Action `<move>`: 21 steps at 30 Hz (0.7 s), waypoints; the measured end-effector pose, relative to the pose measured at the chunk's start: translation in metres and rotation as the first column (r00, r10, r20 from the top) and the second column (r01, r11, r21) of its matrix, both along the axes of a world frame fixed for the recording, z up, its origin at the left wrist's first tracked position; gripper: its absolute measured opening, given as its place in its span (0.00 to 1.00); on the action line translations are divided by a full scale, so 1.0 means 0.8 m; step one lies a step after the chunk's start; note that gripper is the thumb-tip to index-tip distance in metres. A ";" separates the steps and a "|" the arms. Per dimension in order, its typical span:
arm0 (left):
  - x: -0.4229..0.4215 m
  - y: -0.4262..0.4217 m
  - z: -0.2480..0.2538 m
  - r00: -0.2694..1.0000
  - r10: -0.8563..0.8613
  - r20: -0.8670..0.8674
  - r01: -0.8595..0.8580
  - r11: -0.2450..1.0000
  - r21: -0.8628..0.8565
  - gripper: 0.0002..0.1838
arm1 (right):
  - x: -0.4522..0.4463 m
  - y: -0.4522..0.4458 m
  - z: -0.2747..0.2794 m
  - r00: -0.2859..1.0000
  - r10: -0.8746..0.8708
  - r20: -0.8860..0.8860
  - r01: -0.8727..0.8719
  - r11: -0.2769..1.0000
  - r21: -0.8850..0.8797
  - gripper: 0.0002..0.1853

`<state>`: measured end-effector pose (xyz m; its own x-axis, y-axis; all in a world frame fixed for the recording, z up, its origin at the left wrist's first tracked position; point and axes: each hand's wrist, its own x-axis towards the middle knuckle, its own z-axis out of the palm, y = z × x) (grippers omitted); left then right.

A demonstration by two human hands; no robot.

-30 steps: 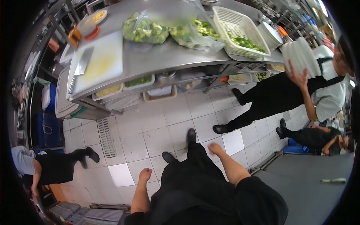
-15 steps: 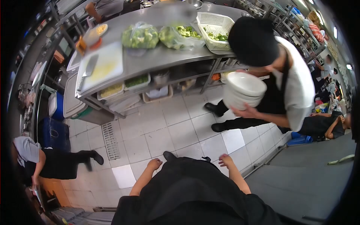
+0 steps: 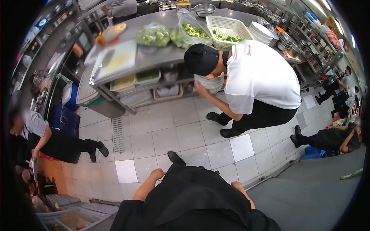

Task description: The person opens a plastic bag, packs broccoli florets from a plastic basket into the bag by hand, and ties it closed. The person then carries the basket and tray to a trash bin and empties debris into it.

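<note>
My left hand (image 3: 158, 174) hangs beside my black apron (image 3: 192, 192), its fingers curled in with nothing visible in them. On the other side, my right hand (image 3: 237, 186) hangs low near the edge of the grey surface; its fingers are mostly hidden. Neither hand touches anything that I can make out. In front of me a co-worker in a white shirt (image 3: 262, 73) bends at the steel counter (image 3: 154, 61). That person's hands are at a stack of white bowls (image 3: 210, 82) by the lower shelf.
On the counter are a cutting board (image 3: 119, 57) with a knife, bags of green vegetables (image 3: 153, 35), a white basket (image 3: 231, 25) and white plates (image 3: 261, 32). Another person (image 3: 58, 140) stands at left. A grey surface (image 3: 308, 188) lies at right. The floor is tiled.
The co-worker has bent down and carried the bowls left to the lower shelf. My right hand has dropped lower, its fingers less visible. The person at left has come further into view.
</note>
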<state>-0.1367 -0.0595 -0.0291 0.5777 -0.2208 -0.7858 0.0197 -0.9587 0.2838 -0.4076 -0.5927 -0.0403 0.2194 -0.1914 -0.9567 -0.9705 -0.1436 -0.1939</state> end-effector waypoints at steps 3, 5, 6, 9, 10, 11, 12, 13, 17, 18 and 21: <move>-0.031 0.004 0.023 0.998 -0.004 -0.057 0.005 1.000 0.008 0.26 | -0.004 0.015 0.030 0.981 -0.152 0.119 0.162 0.984 -0.076 0.10; -0.043 0.004 0.046 0.993 -0.060 -0.105 0.061 0.998 0.002 0.27 | 0.005 0.014 0.030 0.981 -0.087 0.175 0.096 0.995 -0.042 0.12; -0.043 0.002 0.055 0.994 -0.058 -0.096 0.058 0.998 0.000 0.27 | 0.011 0.011 0.011 0.973 -0.133 0.189 0.140 0.990 -0.024 0.13; -0.033 0.002 0.049 0.958 -0.280 -0.061 0.279 0.960 -0.026 0.27 | 0.054 0.008 -0.011 0.966 -0.197 0.166 0.187 0.980 0.074 0.13; -0.029 0.008 0.014 0.988 -0.151 -0.029 0.151 0.988 -0.017 0.27 | 0.074 0.011 0.005 0.957 -0.207 0.203 0.195 0.978 0.075 0.11; -0.027 0.013 -0.004 1.000 -0.019 0.002 0.020 1.000 -0.013 0.27 | 0.092 0.013 0.009 0.956 -0.204 0.209 0.192 0.978 0.077 0.11; -0.021 0.012 -0.001 1.000 -0.017 0.006 0.017 1.000 -0.011 0.27 | 0.106 0.016 0.012 0.936 -0.237 0.260 0.223 0.971 0.082 0.10; -0.009 0.007 0.004 1.000 -0.007 0.030 0.008 1.000 -0.014 0.27 | 0.118 0.019 0.015 0.913 -0.269 0.308 0.254 0.963 0.089 0.10; 0.023 -0.009 0.028 0.994 0.105 0.022 -0.105 0.994 -0.009 0.26 | 0.143 0.026 0.031 0.884 -0.289 0.367 0.277 0.957 0.088 0.11; 0.024 -0.009 0.029 0.989 0.125 0.072 -0.123 0.992 -0.040 0.25 | 0.142 0.026 0.031 0.893 -0.276 0.355 0.268 0.961 0.073 0.12; 0.027 -0.009 0.030 0.987 0.138 0.078 -0.133 0.989 -0.063 0.25 | 0.127 0.025 0.028 0.913 -0.249 0.324 0.246 0.968 0.052 0.12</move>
<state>-0.1153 -0.0668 -0.0049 0.6675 -0.1793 -0.7227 0.1227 -0.9308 0.3443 -0.3057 -0.5723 -0.0181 0.4656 -0.2710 -0.8425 -0.8576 0.0966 -0.5051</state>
